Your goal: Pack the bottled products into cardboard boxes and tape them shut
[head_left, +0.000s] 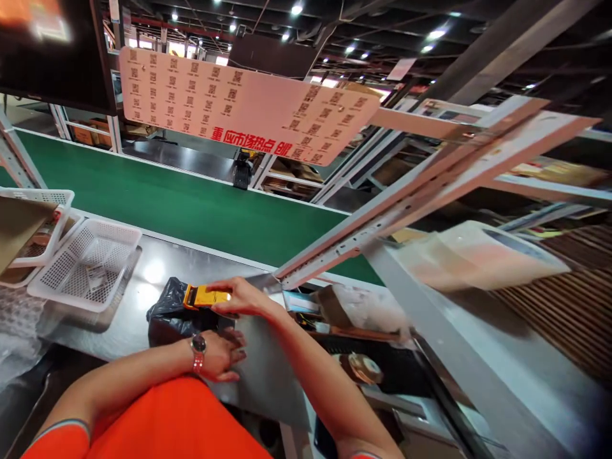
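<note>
Green belt (167,197) behind, metal table (152,266) beneath: here's your black bag (168,313)!
Your left hand (220,356) is at the bag's near right side, fingers loosely spread; over its right side, your right hand (241,297) has thumb and fingers grasping the yellow-and-black object (203,297), right there on top of the bag!

Black plastic-wrapped package (168,313), glossy and creased, lies on the metal worktop (157,258) between its near and far edges; yellow block-shaped tool (208,296), dark at its left end, sits roughly level at the package's far side, contact unclear.
</note>
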`<state>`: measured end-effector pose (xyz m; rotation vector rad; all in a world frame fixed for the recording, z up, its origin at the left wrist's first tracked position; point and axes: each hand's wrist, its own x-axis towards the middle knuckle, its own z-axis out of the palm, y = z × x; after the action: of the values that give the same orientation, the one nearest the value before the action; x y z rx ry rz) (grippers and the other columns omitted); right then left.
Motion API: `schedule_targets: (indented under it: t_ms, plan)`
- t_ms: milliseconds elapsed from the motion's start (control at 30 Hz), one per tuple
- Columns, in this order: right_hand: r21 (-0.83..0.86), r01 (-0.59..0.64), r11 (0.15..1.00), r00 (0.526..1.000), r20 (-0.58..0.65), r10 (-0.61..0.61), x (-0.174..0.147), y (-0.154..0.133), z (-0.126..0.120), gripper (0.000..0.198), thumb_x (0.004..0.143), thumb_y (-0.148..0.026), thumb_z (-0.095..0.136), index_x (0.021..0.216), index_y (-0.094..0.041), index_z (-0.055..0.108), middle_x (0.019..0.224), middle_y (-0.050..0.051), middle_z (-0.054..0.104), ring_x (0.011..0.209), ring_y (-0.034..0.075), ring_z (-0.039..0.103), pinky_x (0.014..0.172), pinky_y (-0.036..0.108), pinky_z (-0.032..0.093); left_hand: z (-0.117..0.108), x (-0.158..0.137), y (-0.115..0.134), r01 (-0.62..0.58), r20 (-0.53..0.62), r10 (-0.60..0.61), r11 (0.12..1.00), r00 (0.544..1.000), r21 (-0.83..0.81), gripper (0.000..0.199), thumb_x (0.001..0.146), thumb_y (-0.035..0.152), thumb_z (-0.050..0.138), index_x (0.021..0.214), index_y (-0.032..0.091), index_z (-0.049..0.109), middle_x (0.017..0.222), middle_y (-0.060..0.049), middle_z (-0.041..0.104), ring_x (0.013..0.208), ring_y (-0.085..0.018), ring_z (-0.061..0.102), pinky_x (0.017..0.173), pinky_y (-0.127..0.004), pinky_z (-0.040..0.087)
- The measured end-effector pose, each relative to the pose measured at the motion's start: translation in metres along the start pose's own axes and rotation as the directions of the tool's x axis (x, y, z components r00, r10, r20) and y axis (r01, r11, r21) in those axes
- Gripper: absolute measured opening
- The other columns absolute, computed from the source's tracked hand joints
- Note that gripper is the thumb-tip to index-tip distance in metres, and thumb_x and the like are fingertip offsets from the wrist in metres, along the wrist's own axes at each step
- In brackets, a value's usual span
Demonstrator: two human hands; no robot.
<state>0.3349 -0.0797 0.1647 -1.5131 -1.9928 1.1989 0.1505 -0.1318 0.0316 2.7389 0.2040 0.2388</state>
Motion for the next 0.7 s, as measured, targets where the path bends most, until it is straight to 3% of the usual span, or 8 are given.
schedule_targets:
  t_ms: [133,267,400,500,567,633,700]
  plan:
    - [-0.019,-0.057,0.998,0.998,-0.007,0.057,-0.029,0.023,-0.003,0.066,0.076,-0.038,0.084,0.138,-0.016,0.083,0.093,0.006,0.084,0.063,0.016,0.066,0.062,0.027,0.053,0.011,-0.004,-0.028,0.171,0.094,-0.175,0.984,0.98,0.052,0.082,0.092,0.032,0.084,0.167,0.017,0.056,0.178,-0.019,0.047,0.165,-0.04,0.046,0.136,-0.049,0.043]
    - [-0.033,-0.135,0.99,0.987,-0.093,0.131,-0.089,0.071,-0.015,0.063,0.073,-0.032,0.083,0.134,-0.017,0.086,0.099,0.009,0.086,0.078,0.021,0.075,0.073,0.029,0.059,0.019,-0.029,-0.049,0.128,0.117,-0.138,0.988,0.984,0.086,0.077,0.098,0.03,0.08,0.166,0.006,0.053,0.175,-0.026,0.048,0.167,-0.038,0.043,0.139,-0.049,0.04]
    - [0.08,-0.328,0.941,0.934,-0.121,0.335,-0.145,0.129,-0.006,0.065,0.068,-0.031,0.084,0.132,-0.016,0.086,0.096,0.012,0.087,0.069,0.021,0.072,0.064,0.03,0.058,0.038,-0.054,-0.053,0.082,0.037,-0.087,0.988,0.995,0.133,0.051,0.108,0.019,0.061,0.159,0.016,0.064,0.169,-0.017,0.058,0.161,-0.032,0.053,0.134,-0.044,0.048]
    - [0.265,-0.356,0.896,0.906,-0.137,0.4,-0.163,0.158,0.023,0.06,0.062,-0.03,0.085,0.12,-0.016,0.089,0.091,0.011,0.085,0.068,0.022,0.072,0.065,0.033,0.059,0.049,-0.088,-0.058,0.095,-0.082,-0.08,0.975,0.993,0.202,0.052,0.11,0.013,0.048,0.157,0.026,0.065,0.164,-0.009,0.066,0.156,-0.025,0.06,0.132,-0.043,0.05]
    - [0.357,-0.303,0.883,0.899,-0.202,0.39,-0.165,0.169,0.045,0.052,0.06,-0.03,0.086,0.111,-0.017,0.091,0.097,0.013,0.085,0.081,0.028,0.077,0.074,0.038,0.063,0.049,-0.116,-0.066,0.222,-0.202,-0.171,0.938,0.964,0.265,0.055,0.107,0.018,0.055,0.161,0.027,0.06,0.166,-0.01,0.065,0.156,-0.028,0.06,0.132,-0.052,0.051]
    - [0.444,-0.226,0.867,0.879,-0.29,0.378,-0.164,0.176,0.062,0.051,0.058,-0.032,0.09,0.108,-0.02,0.092,0.102,0.015,0.084,0.09,0.034,0.078,0.083,0.046,0.065,0.042,-0.141,-0.081,0.441,-0.333,-0.346,0.855,0.877,0.272,0.065,0.103,0.029,0.064,0.167,0.029,0.053,0.17,-0.013,0.06,0.159,-0.037,0.055,0.13,-0.064,0.049]
    - [0.531,-0.156,0.833,0.844,-0.366,0.391,-0.162,0.184,0.073,0.055,0.052,-0.033,0.094,0.105,-0.021,0.093,0.099,0.014,0.083,0.089,0.035,0.078,0.088,0.054,0.065,0.028,-0.154,-0.102,0.553,-0.383,-0.451,0.804,0.806,0.218,0.073,0.099,0.038,0.066,0.17,0.031,0.048,0.168,-0.014,0.061,0.16,-0.042,0.054,0.128,-0.07,0.049]
